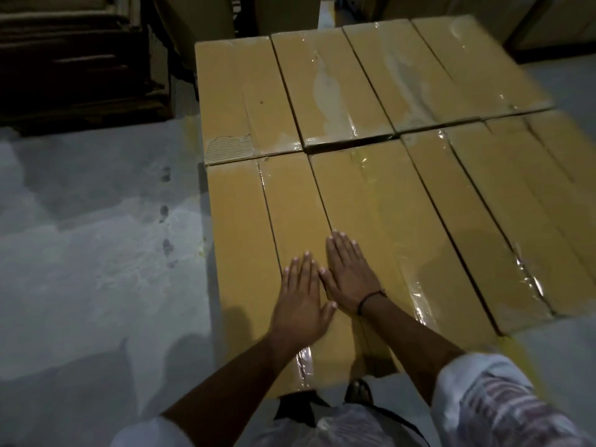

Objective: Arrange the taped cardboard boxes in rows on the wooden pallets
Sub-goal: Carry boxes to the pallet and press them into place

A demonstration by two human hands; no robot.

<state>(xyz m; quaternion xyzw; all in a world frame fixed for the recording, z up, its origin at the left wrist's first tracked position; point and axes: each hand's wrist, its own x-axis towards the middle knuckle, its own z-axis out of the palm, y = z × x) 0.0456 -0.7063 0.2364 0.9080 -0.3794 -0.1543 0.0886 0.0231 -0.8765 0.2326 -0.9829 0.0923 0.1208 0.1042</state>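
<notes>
At 9 o'clock there's grey floor [80,253], blotchy and dimly lit. Up at 10 o'clock sits a dark stack [74,66] of flat layers, too shadowy to say what they are.

Moving in, here are the boxes [329,85]: long, brown, lying flat side by side, running from the middle out to 3 o'clock. They make two rows, end to end. The far row [409,72] at 12 to 1 o'clock is four across, edges touching. The near row [477,221] below it is four again, though the last one at 3 o'clock blurs at the frame edge. Shiny tape [419,298] glints along the seams and over the ends.

Down towards 6 o'clock, both hands are on top of the near row. The left hand [301,301] lies palm down on the first box [238,253], right of its taped centre seam, fingers straight and pointing to 12 o'clock. Its grip is wide, holding nothing. The right hand [350,279] is so close beside it I cannot tell whether they touch. It lies flat too, a little further forward, over the line where the first box meets the second, grip wide, nothing in it. A dark band [371,298] circles that wrist.

At the bottom edge a foot [358,390] shows just by the near end of the boxes, and at 5 o'clock there's a pale striped sleeve [493,401].
</notes>
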